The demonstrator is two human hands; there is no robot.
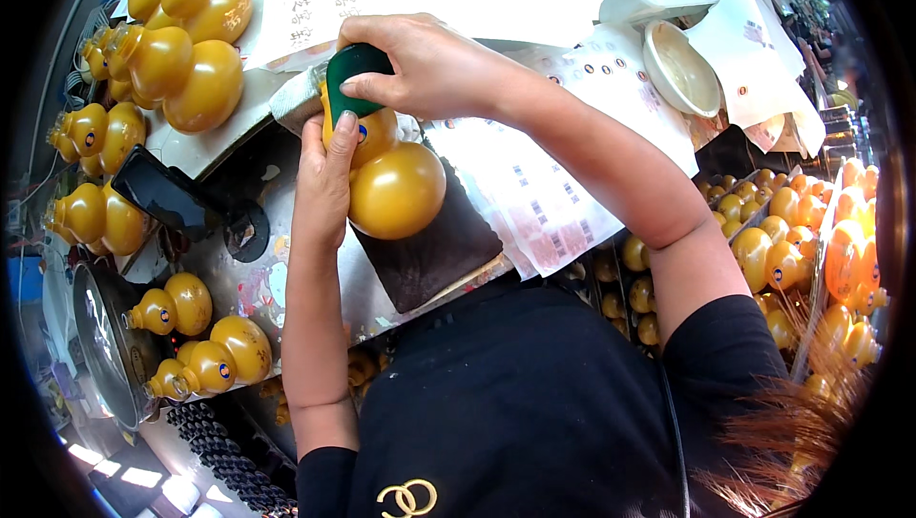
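Observation:
A yellow gourd-shaped bottle (397,192) with a small round blue label lies over a dark mat (429,265) at the table's near edge. My left hand (326,167) is closed round the bottle's upper, narrower part, its thumb lying along the side. From above, my right hand (425,65) grips a dark green, smooth, rounded block (360,74) and presses it against the bottle's upper end. The bottle's neck and the block's contact face are hidden. A whitish folded cloth (296,100) sits just left of the block.
Several gourd bottles (205,79) stand along the left, beside a phone on a stand (164,196) and a round metal pan (107,337). Printed sheets (549,189) cover the table's right, with a white bowl (681,68) beyond. Crates of gourd bottles (787,222) stand at right.

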